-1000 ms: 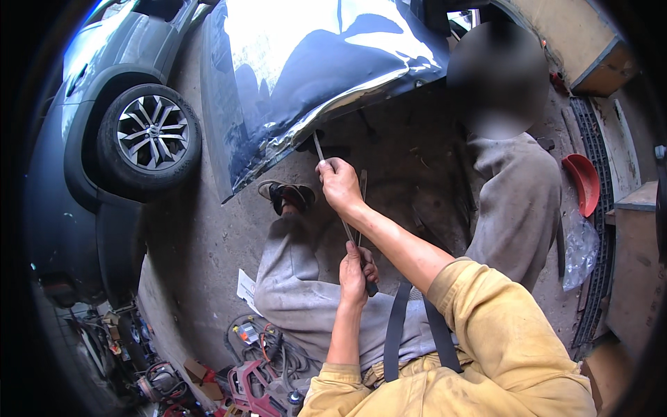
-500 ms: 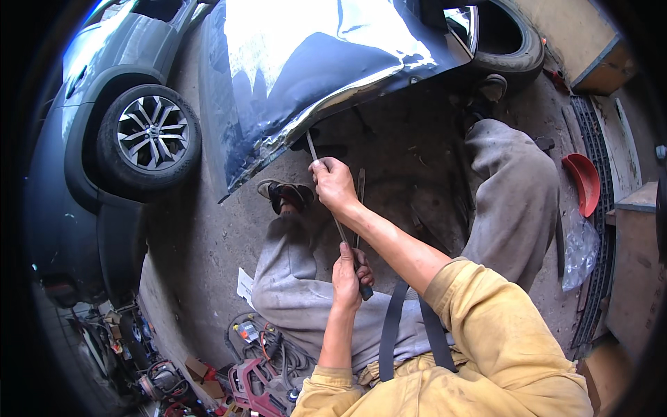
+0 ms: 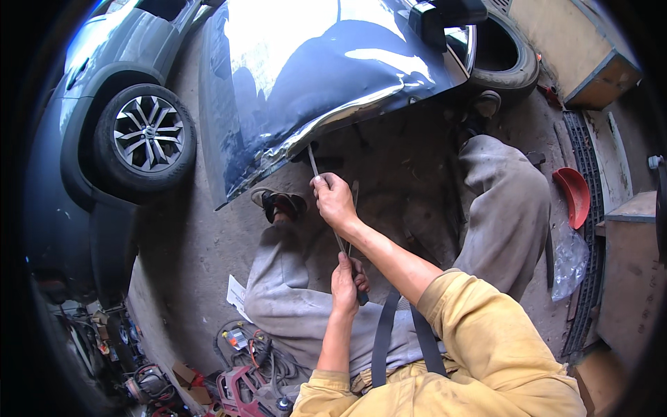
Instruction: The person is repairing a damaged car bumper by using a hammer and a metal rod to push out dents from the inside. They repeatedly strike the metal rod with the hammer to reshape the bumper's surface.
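A dark, glossy car door [image 3: 306, 90] lies before me, its near edge crumpled and bent. The tip of a long metal pry bar [image 3: 313, 161] reaches that crumpled edge; whether it goes behind the metal is hidden. My right hand [image 3: 335, 201] is closed round the bar's shaft, not far from the door. Closer to my body, my left hand [image 3: 345, 281] grips the dark handle end. A second thin metal strip shows beside the shaft between my hands, partly covered by them.
On the left stands a grey car with a spoked wheel [image 3: 149, 133]. A loose tyre [image 3: 511, 52] and wooden boxes [image 3: 636, 260] are at right, near a red curved piece [image 3: 574, 198] and clear plastic bag [image 3: 570, 260]. Cables [image 3: 278, 358] and a red tool [image 3: 240, 393] lie lower left.
The view has shifted slightly, showing more of the door's mirror. Both hands sit a little lower in the picture and keep the same hold on the pry bar.
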`<state>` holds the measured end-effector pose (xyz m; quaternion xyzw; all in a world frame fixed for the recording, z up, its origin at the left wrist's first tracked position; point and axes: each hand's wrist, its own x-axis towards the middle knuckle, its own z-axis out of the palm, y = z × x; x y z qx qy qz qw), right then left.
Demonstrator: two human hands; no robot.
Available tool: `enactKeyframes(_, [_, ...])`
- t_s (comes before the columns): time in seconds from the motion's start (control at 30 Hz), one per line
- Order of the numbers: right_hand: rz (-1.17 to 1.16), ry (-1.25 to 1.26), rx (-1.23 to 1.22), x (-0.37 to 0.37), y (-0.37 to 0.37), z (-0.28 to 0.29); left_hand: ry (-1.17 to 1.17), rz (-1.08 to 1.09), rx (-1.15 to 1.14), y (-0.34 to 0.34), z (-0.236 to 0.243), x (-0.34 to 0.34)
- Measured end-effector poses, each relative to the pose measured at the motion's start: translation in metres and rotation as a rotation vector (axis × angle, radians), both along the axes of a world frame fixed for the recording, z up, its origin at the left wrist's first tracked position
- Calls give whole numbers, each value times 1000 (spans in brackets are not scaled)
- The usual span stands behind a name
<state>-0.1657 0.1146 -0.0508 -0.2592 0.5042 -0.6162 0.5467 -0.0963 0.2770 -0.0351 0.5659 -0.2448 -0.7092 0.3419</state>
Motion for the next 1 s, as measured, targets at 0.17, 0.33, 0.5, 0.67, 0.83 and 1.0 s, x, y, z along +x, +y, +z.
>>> enactKeyframes(0.17, [-1,11,-6,2,6,-2,51,-12,-3,-2,-11,5])
enactKeyframes(0.33, [-17,159,-3,-6,12,-1,135,-43,-12,-1,-23,1])
enactKeyframes(0.5, [-89,390,61,-20,46,-28,164,-140,85,14,-53,-10])
enactKeyframes(0.67, [-238,483,268,-60,103,-118,-271,-121,-135,-20,-47,-4])
enactKeyframes(0.83, [-514,75,609,-121,120,-173,243,142,-376,-124,-11,-16])
enactKeyframes(1.0, [-493,-329,574,-139,104,-128,420,339,-443,-194,-2,-10])
